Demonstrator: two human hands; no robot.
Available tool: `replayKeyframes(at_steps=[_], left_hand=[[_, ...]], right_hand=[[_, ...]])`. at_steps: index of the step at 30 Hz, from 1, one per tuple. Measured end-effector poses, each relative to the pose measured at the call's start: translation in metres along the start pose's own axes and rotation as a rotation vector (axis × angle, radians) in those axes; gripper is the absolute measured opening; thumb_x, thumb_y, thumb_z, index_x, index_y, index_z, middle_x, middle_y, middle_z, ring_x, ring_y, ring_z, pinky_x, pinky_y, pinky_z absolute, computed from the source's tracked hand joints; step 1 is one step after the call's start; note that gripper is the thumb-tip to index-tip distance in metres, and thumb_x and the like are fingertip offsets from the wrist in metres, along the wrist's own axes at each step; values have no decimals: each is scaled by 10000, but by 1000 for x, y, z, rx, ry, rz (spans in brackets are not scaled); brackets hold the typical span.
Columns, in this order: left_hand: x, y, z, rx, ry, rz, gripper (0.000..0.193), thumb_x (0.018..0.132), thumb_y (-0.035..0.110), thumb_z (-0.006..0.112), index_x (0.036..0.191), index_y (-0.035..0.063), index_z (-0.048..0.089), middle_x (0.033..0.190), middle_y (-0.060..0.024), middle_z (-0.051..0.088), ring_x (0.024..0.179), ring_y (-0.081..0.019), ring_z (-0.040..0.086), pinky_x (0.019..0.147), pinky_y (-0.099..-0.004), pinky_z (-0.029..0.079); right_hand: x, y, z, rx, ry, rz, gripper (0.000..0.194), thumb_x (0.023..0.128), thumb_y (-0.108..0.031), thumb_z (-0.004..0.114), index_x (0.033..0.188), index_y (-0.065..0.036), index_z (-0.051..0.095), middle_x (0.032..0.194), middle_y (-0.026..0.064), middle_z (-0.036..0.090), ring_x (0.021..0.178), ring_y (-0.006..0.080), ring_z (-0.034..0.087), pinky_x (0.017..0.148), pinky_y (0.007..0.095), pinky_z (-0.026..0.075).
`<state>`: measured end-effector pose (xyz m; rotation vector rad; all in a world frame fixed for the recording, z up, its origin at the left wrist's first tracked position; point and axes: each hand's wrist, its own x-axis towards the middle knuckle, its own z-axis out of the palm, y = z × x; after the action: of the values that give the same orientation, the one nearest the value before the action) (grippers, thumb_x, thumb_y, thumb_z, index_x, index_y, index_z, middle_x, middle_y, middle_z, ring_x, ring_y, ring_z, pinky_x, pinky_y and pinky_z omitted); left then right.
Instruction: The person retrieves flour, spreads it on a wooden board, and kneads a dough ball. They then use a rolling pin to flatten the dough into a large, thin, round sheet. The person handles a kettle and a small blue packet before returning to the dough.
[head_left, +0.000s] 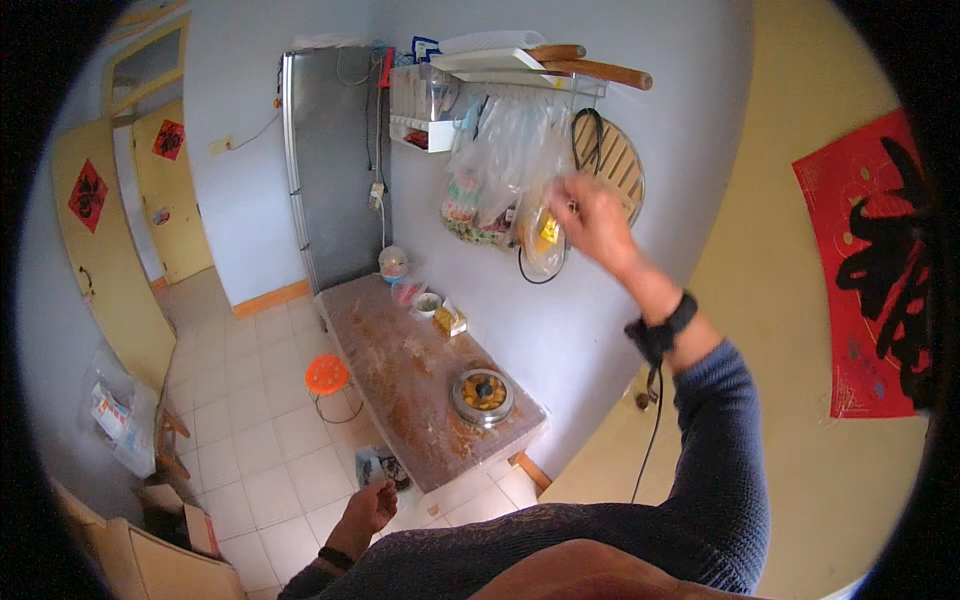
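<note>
My right hand (596, 217) is raised in front of the wall, blurred, beside a hanging clear plastic bag (546, 251) with a yellow item inside. Whether its fingers grip the bag cannot be made out. More clear bags (510, 142) hang to its left under a wire shelf, and a round slatted wooden rack (619, 161) hangs behind. Low at the bottom, my left hand (371, 506) has its fingers curled, near the table's near corner; its palm is hidden. A lidded round pot (482, 397) with yellowish pieces under a see-through lid stands on the worn table (405, 375).
A tissue box (450, 320), a small bowl (427, 303) and a domed container (393, 264) stand at the table's far end, by the refrigerator (337, 165). An orange stool (327, 375) is left of the table. A filled bag (382, 469) lies on the floor. A yellow door (780, 285) is at right.
</note>
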<state>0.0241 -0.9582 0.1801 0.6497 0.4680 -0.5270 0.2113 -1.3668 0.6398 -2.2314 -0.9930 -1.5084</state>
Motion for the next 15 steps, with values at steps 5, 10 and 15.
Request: replayKeyframes(at_steps=[5,10,15], left_hand=[[34,11,-19,50,40,0,185,993,248,559,914,91,615,751,3,587,718,-158,565,677,-314,471],[47,21,-24,70,40,119,233,1016,271,522,895,89,603,726,-4,575,670,-175,546,647,-342,472],[43,19,-25,-60,303,225,232,1026,223,471,917,53,585,726,-45,579,605,-212,544,584,-370,469]], right_hand=[[132,82,26,-609,-32,-142,224,871,-272,695,1001,-91,715,952,103,687,921,316,667,762,469,522],[220,145,49,-1023,2,-102,197,871,-229,683,1055,-170,720,1034,11,680,1067,244,618,850,462,466],[267,191,66,-1192,-107,41,193,857,-194,676,1036,-200,748,1043,4,710,1084,241,625,929,502,409]])
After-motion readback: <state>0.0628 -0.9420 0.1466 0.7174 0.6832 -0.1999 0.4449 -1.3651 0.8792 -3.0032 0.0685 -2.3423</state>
